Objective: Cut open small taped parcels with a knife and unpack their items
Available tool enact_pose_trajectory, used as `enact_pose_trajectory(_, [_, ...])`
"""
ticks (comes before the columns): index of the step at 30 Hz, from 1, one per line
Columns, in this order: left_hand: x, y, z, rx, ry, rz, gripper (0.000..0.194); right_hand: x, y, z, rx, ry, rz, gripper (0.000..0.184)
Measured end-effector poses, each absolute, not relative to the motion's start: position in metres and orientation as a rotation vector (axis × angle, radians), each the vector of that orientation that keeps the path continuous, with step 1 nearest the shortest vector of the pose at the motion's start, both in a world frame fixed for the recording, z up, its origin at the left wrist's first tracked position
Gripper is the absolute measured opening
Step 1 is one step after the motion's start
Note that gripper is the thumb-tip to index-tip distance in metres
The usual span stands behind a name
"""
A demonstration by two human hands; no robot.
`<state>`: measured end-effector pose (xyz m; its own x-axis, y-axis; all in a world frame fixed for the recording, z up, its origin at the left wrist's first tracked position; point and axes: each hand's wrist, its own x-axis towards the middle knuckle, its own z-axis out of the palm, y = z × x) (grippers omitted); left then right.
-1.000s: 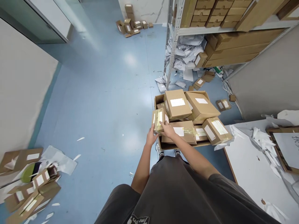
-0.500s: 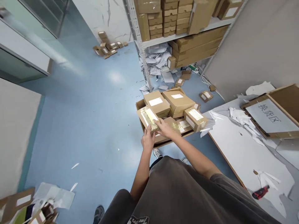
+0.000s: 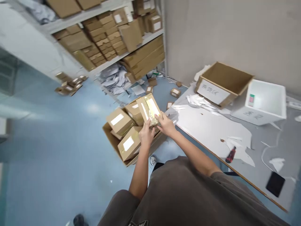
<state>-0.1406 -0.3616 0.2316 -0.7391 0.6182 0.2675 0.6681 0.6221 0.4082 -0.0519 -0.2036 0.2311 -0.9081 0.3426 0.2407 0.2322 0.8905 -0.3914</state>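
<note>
A small taped cardboard box (image 3: 147,108) with a white label is held up between both my hands. My left hand (image 3: 146,134) grips its near left corner. On the near right side my right hand (image 3: 166,125) is closed round it, thumb on top. Just below and to the left stands a large open carton (image 3: 108,134) on the floor. Inside it lie several labelled boxes, among them a box with a white label (image 3: 120,121) and another tilted box (image 3: 129,142). My hands partly hide the carton's right part.
To the right is a table (image 3: 218,125) bearing an open cardboard box (image 3: 213,91), a white bin (image 3: 263,106), a red-and-black cutter (image 3: 230,154), a dark phone-like slab (image 3: 275,184) and paper scraps. A shelf rack (image 3: 98,69) full of boxes stands ahead. Small boxes (image 3: 70,84) lie on the floor.
My view has turned to the right. Both hands have lifted the taped box and carried it rightward across the carton, still gripping it. More of the table now shows.
</note>
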Motion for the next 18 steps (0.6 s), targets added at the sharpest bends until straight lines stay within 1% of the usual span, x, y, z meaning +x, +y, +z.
enact_pose_trajectory(5, [-0.093, -0.229, 0.221, -1.694, -2.516, -0.785, 0.064, 0.052, -0.112, 0.204, -0.867, -2.514, 0.436, 0.076])
enact_pose_trajectory(10, [-0.035, -0.117, 0.187, -2.235, -2.295, -0.749, 0.063, 0.149, -0.061, 0.164, -1.285, -2.247, 0.351, 0.074])
enact_pose_trajectory(14, [-0.003, -0.059, 0.154, -2.533, -2.191, -0.724, 0.065, 0.192, -0.044, 0.13, -1.525, -2.14, 0.353, 0.072])
enact_pose_trajectory(18, [0.007, -0.02, 0.122, -2.758, -2.162, -0.632, 0.063, 0.207, -0.03, 0.096, -1.685, -2.073, 0.421, 0.071])
